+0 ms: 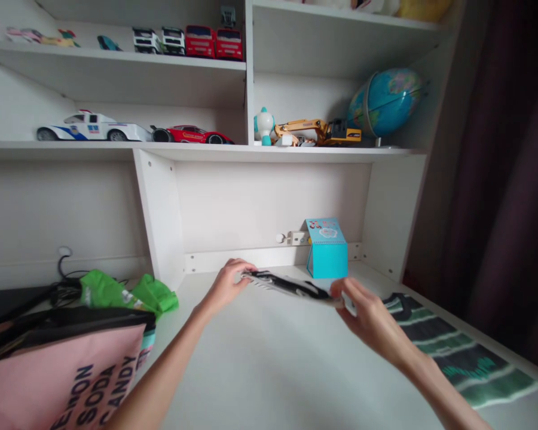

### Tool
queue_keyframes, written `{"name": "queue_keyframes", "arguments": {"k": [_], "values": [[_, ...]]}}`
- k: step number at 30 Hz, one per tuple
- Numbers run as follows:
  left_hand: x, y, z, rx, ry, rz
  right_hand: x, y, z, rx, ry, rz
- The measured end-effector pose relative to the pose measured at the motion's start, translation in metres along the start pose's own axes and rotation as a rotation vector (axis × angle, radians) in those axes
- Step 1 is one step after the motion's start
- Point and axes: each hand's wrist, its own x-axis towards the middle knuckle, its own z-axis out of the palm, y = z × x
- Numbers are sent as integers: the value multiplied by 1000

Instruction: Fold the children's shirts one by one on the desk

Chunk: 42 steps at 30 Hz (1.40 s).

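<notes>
Above the white desktop (251, 370), a thin, flat black-and-white thing (291, 285) is held up between my hands. It shows almost edge-on and slightly blurred, so I cannot tell its kind. My left hand (233, 278) pinches its left end with thumb and fingers. At the right end, my right hand (356, 307) is closed on the other edge. Just behind it stands a turquoise desk calendar (329, 260). To the right of my right hand, a folded green-and-dark striped shirt (457, 343) lies flat on the desk.
A pink bag with black lettering (63, 382) and a bright green cloth (116, 292) occupy the left side. A wall socket (299, 238) is at the back. Overhead shelves carry a toy police car (92, 126), a red toy car (190, 135), a toy excavator (323, 130) and a globe (388, 101).
</notes>
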Motion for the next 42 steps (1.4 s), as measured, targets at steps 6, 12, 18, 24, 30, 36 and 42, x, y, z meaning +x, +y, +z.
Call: {"name": "queue_keyframes", "arguments": {"k": [6, 12, 18, 24, 30, 36, 42], "values": [[-50, -15, 21, 233, -493, -152, -60, -27, 13, 154, -572, 23], [-85, 59, 88, 87, -623, 60, -46, 44, 61, 18, -447, 116], [-105, 77, 128, 238, -694, 147, -62, 68, 98, -131, -405, 179], [-87, 24, 87, 384, -536, -113, -94, 13, 79, -104, -371, 149], [-84, 4, 85, 311, -421, -275, -84, 26, 73, -164, -342, 264], [-98, 12, 92, 478, -383, -395, -100, 77, 102, -224, -435, 378], [-100, 9, 96, 285, -355, -480, -88, 90, 98, -195, -309, 560]]}}
